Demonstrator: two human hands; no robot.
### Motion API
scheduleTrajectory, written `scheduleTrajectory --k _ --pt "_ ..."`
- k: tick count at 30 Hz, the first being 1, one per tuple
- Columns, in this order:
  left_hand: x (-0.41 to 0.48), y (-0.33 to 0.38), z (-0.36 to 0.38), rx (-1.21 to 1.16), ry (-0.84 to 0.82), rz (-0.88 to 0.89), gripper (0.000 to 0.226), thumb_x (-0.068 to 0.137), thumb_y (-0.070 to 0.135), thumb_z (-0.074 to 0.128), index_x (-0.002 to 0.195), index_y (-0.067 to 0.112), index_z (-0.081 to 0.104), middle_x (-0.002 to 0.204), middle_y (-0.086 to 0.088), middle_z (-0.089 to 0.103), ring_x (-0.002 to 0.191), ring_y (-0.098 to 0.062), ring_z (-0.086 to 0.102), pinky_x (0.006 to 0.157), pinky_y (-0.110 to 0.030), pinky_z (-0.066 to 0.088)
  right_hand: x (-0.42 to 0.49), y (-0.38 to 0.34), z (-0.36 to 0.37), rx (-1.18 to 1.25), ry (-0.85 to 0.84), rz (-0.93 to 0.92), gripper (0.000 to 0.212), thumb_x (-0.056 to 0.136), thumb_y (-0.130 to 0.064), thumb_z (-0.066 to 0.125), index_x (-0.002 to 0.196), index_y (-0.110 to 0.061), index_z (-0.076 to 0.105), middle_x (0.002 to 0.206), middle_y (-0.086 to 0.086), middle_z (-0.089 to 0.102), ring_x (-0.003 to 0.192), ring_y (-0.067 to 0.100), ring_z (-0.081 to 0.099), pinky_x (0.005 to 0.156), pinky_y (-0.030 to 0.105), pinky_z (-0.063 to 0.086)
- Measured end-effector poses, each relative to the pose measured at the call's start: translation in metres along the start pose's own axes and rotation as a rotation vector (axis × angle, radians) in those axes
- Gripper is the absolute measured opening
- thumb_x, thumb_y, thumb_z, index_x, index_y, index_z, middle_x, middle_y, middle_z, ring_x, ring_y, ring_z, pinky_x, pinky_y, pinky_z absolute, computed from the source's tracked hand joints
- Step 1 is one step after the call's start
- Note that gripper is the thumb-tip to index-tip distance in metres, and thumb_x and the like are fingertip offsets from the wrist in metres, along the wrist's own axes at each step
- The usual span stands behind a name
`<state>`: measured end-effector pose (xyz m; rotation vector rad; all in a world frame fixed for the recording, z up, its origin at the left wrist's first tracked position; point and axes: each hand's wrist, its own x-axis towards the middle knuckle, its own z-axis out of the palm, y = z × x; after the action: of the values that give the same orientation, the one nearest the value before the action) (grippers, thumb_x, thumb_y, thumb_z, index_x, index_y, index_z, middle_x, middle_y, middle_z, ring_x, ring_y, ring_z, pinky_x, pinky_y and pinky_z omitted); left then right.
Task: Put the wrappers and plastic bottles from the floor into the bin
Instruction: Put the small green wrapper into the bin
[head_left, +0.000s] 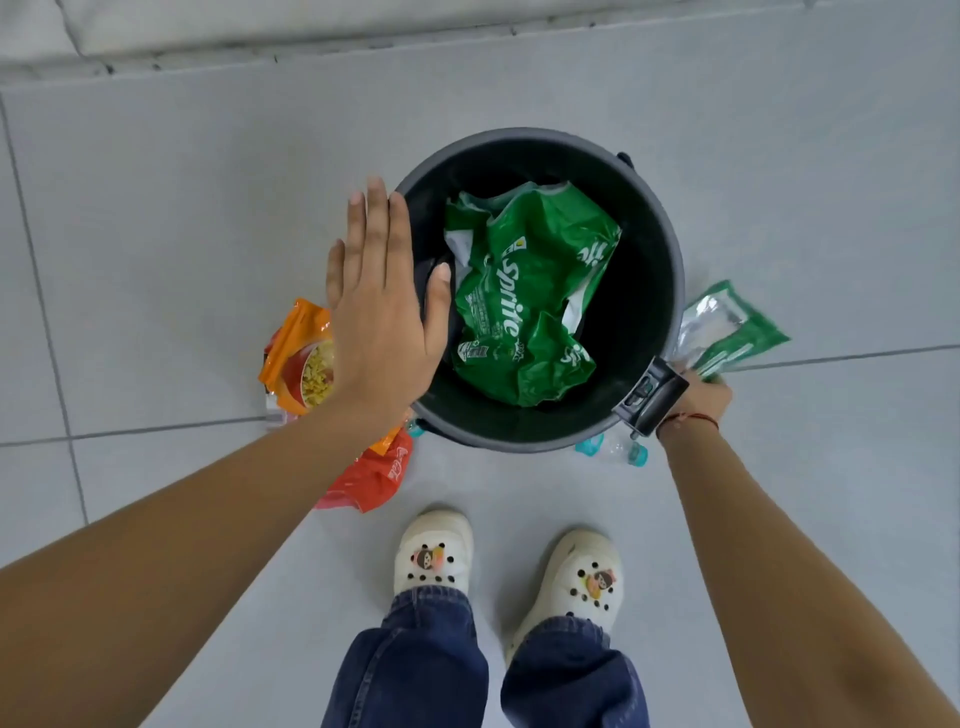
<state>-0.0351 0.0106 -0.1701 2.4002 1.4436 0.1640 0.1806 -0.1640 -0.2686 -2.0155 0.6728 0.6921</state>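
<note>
Hands either side of the bin, green wrapper already inside

The left hand (382, 312) is flat, fingers spread and empty, above the rim of the black bin (670, 244); a crumpled Sprite wrapper (524, 291) lies inside, between the hands; the right hand (698, 397) is clamped on a green and clear wrapper (727, 330) just outside the bin; an orange wrapper (301, 358) and a red wrapper (374, 478) lie on the floor (182, 234) under the left forearm; a clear bottle (615, 447) lies near the right wrist

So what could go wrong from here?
The right hand grips a green wrapper outside the bin; let go there, it would likely land on the floor. The bottle lies tight against the bin's base, partly hidden, so it might get missed. The red wrapper sits near the shoes and could be stepped on.
</note>
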Motion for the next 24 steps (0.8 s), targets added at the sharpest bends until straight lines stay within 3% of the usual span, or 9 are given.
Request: scheduleTrajectory --k 4,7,9,14,15,17,19,20,24 --pt "0.000 0.002 -0.003 0.034 -0.030 -0.011 0.060 0.100 0.037 0.027 0.149 0.006 0.013 0.159 -0.014 0.012 0.147 -0.027 0.008 0.118 -0.043 0.011 -0.045 -0.052 -0.019 0.127 0.131 -0.532 0.010 0.082 -0.012 0.066 0.080 -0.014 0.057 0.082 0.008 0.062 0.074 0.021 0.059 0.072 0.038 0.055" --pt "0.000 0.002 -0.003 0.028 -0.049 -0.020 0.060 0.100 0.036 0.027 0.150 0.006 0.012 0.159 -0.014 0.011 0.148 -0.027 0.007 0.118 -0.044 0.011 -0.105 -0.089 -0.031 0.116 0.212 -1.066 0.018 0.082 -0.013 0.066 0.076 -0.017 0.049 0.071 -0.011 0.052 0.066 0.002 0.049 0.061 0.019 0.046" --pt "0.000 0.002 -0.004 0.022 -0.048 -0.021 0.059 0.100 0.035 0.026 0.150 0.007 0.011 0.160 -0.013 0.010 0.148 -0.027 0.007 0.118 -0.044 0.010 -0.143 -0.095 -0.025 0.086 0.126 -1.254 0.017 0.080 -0.016 0.068 0.077 -0.012 0.052 0.070 -0.020 0.046 0.064 -0.011 0.044 0.061 0.006 0.037" --pt "0.001 0.005 -0.005 0.007 -0.050 -0.030 0.058 0.100 0.033 0.025 0.150 0.007 0.012 0.160 -0.013 0.010 0.148 -0.026 0.007 0.119 -0.043 0.008 -0.175 -0.068 0.022 -0.355 -0.283 -0.988 0.016 0.080 -0.014 0.066 0.080 -0.015 0.051 0.068 -0.007 0.053 0.061 0.002 0.048 0.058 0.010 0.040" --pt "0.001 0.005 -0.005 0.010 -0.054 -0.034 0.057 0.100 0.034 0.024 0.150 0.007 0.011 0.160 -0.013 0.010 0.148 -0.026 0.006 0.119 -0.043 0.008 -0.171 -0.064 0.029 -0.457 -0.357 -0.899 0.016 0.082 -0.015 0.066 0.089 -0.009 0.054 0.078 -0.002 0.060 0.069 0.010 0.055 0.065 0.018 0.047" --pt "0.000 0.005 -0.006 0.024 -0.053 -0.040 0.058 0.100 0.035 0.023 0.150 0.007 0.012 0.160 -0.012 0.011 0.148 -0.026 0.007 0.119 -0.043 0.009 -0.165 -0.060 0.037 -0.682 -0.436 -0.783 0.055 0.081 -0.024 0.071 0.125 -0.004 0.045 0.113 0.012 0.061 0.102 0.024 0.058 0.088 0.033 0.050" --pt "0.000 0.005 -0.006 0.029 -0.055 -0.035 0.059 0.100 0.036 0.023 0.150 0.007 0.012 0.160 -0.012 0.011 0.148 -0.026 0.008 0.119 -0.043 0.009 -0.164 -0.064 0.034 -0.805 -0.365 -0.860 0.082 0.077 -0.034 0.073 0.140 -0.006 0.028 0.130 0.016 0.051 0.119 0.028 0.048 0.098 0.036 0.044" --pt "0.000 0.005 -0.006 0.027 -0.060 -0.031 0.059 0.100 0.037 0.023 0.150 0.007 0.012 0.160 -0.012 0.011 0.148 -0.026 0.007 0.119 -0.043 0.009 -0.166 -0.069 0.028 -0.761 -0.258 -0.970 0.078 0.077 -0.036 0.070 0.139 -0.007 0.031 0.127 0.014 0.052 0.116 0.027 0.050 0.094 0.032 0.044" --pt "0.000 0.003 -0.006 0.033 -0.069 -0.031 0.061 0.099 0.039 0.023 0.150 0.007 0.010 0.160 -0.012 0.010 0.148 -0.027 0.006 0.119 -0.043 0.007 -0.154 -0.079 -0.012 -0.229 0.166 -1.194 0.030 0.082 -0.020 0.057 0.107 -0.004 0.055 0.090 -0.011 0.051 0.082 0.018 0.055 0.070 0.025 0.043"
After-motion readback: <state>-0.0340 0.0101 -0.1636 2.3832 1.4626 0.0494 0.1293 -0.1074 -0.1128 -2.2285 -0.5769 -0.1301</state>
